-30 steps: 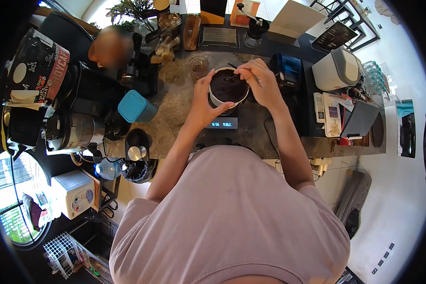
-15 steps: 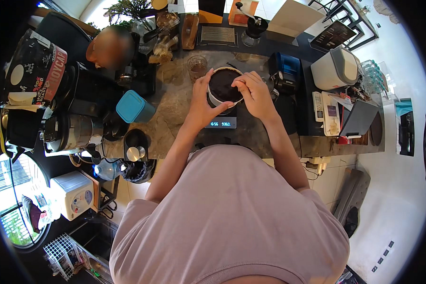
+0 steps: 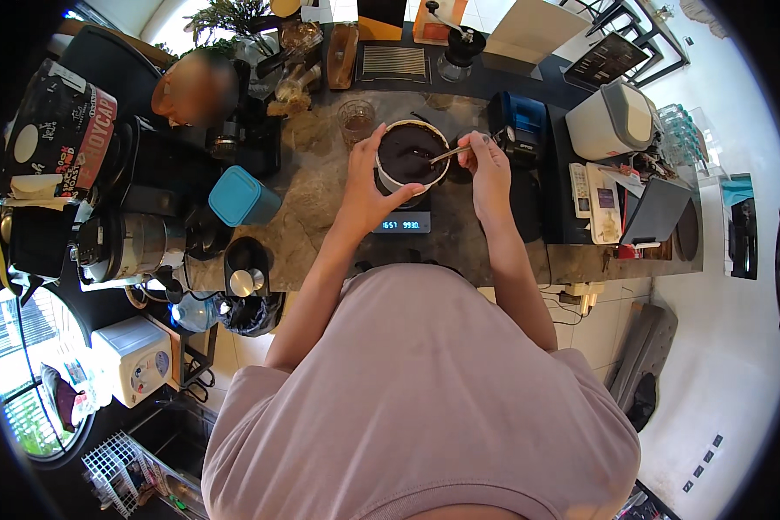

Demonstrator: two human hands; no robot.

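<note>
Bracing dripper (image 3: pixel 410 156), left hand (image 3: pixel 366 186) cupped

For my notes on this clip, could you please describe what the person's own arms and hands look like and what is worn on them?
Both forearms are bare from the elbow down. The left hand and right hand wear no gloves, and I can see no watch or rings. A short-sleeved, pale mauve T-shirt covers the shoulders and upper arms.

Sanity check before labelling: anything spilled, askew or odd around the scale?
Nothing stands out. The round white-rimmed dripper of dark coffee sits squarely on the digital scale, left hand steadying it, right hand stirring with a thin metal spoon. No spill visible on the stone counter.
</note>
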